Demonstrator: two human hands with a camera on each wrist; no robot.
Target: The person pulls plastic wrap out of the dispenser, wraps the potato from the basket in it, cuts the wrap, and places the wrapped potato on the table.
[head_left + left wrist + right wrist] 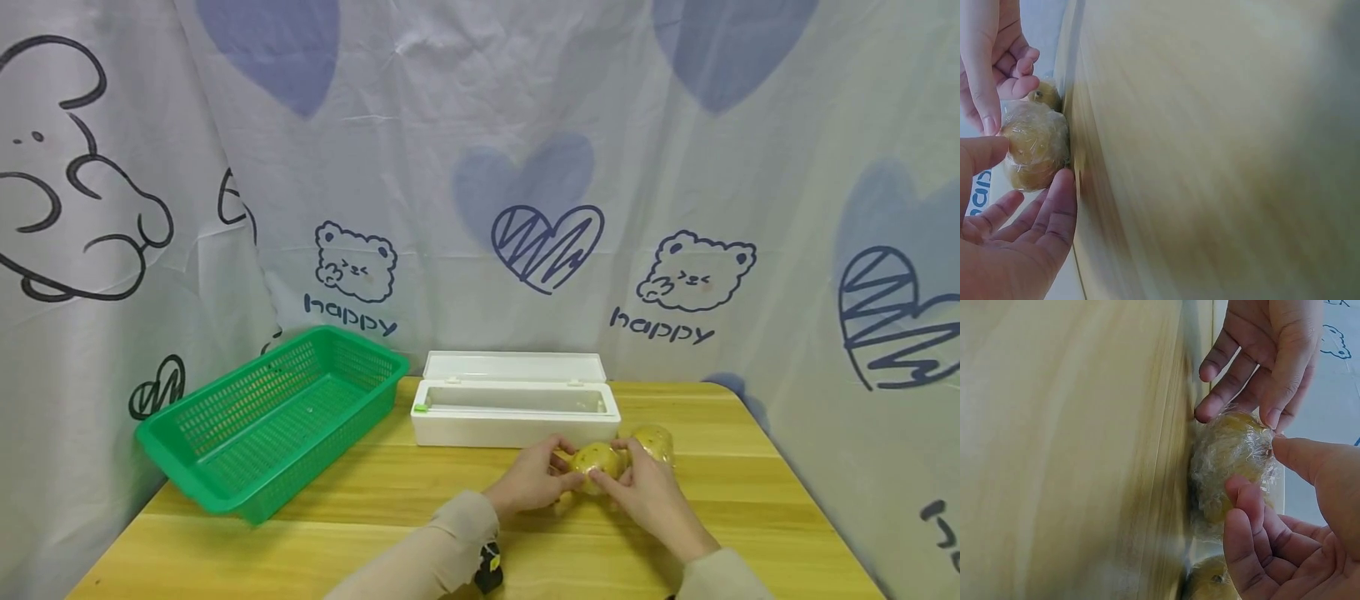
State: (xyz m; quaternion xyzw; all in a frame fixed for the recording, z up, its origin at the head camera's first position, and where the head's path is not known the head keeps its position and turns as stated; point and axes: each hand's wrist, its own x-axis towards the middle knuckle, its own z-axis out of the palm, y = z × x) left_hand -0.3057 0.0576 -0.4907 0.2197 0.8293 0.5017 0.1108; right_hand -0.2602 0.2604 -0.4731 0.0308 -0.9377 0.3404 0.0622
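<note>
A yellow potato (596,467) in clear plastic wrap rests on the wooden table, between both hands. My left hand (534,477) holds its left side; in the left wrist view the thumb (988,153) touches the wrapped potato (1032,140) and the other fingers curve along its lower side. From the other side my right hand (651,492) holds it with thumb and fingers. Crinkled film covers the potato (1229,453) in the right wrist view, both thumb tips meeting at its edge. A second wrapped potato (655,442) sits just beyond the right hand.
Behind the hands stands a long white box (517,432), its lid (516,367) raised and a small green piece (422,408) at its left end. A green plastic basket (300,467) occupies the table's left side. A printed curtain (450,100) hangs behind the wooden table (375,508).
</note>
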